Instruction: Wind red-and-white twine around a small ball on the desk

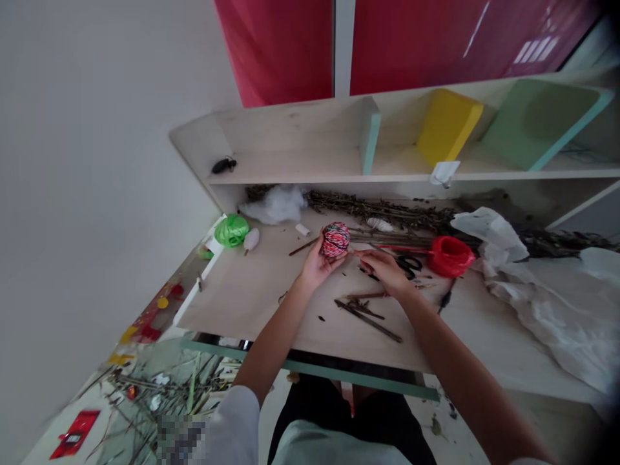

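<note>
My left hand (pixel 320 263) is wrapped round the lower left side of a ball wound with red, white and dark strands (pixel 336 239), held up over the desk. Close to the ball's lower right, my right hand (pixel 380 266) has its fingers pinched together. Whatever lies between those fingertips is too small to make out. A red strand runs from a roll of red plastic twine (pixel 450 256) leftward to just behind my right hand. Black-handled scissors (pixel 409 265) lie beside that hand, their blades partly hidden.
Dry stems (pixel 382 210) lie along the back of the desk (pixel 232 290), near white stuffing (pixel 278 205). Green twine (pixel 232 230) sits at the left and a crumpled white sheet (pixel 542 310) at the right. Twigs (pixel 371 320) lie in front; a shelf (pixel 300 165) runs above.
</note>
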Tool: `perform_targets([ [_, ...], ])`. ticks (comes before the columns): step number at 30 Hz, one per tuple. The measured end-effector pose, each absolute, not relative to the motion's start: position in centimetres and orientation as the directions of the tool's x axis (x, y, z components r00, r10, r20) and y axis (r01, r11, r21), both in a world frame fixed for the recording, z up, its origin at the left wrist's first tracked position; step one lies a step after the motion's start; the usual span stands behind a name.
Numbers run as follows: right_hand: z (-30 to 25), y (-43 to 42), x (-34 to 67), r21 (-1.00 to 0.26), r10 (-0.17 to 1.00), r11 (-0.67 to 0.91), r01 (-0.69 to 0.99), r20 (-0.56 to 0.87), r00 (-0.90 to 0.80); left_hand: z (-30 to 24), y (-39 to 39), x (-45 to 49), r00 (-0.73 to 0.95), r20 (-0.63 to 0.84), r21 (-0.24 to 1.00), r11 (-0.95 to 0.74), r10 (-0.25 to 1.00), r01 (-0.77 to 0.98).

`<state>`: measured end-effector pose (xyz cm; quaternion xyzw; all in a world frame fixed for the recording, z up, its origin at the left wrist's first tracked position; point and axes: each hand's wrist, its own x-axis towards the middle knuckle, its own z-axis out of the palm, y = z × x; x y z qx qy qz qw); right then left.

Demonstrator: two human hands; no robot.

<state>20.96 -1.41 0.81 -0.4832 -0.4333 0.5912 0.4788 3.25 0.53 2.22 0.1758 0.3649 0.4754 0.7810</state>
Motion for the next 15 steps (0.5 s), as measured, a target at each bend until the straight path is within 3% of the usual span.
perform_targets([
  [4, 0.7, -1.5, 20.9, -0.981, 0.986, -0.152, -0.124, -0.141, -0.093, 2.6, 0.5, 3.1, 0.31, -0.398, 0.587, 0.499, 0.864, -0.638],
  [11, 0.8, -1.5, 20.8, -0.99, 0.987, -0.132, -0.053, -0.126, -0.095, 2.1, 0.8, 2.1, 0.331, -0.417, 0.4, 0.498, 0.846, -0.77],
  [15, 1.1, -1.6, 20.6, -0.995, 0.992, -0.084, -0.058, -0.078, -0.099, 1.5, 1.0, 1.7, 0.345, -0.392, 0.383, 0.493, 0.853, -0.782],
])
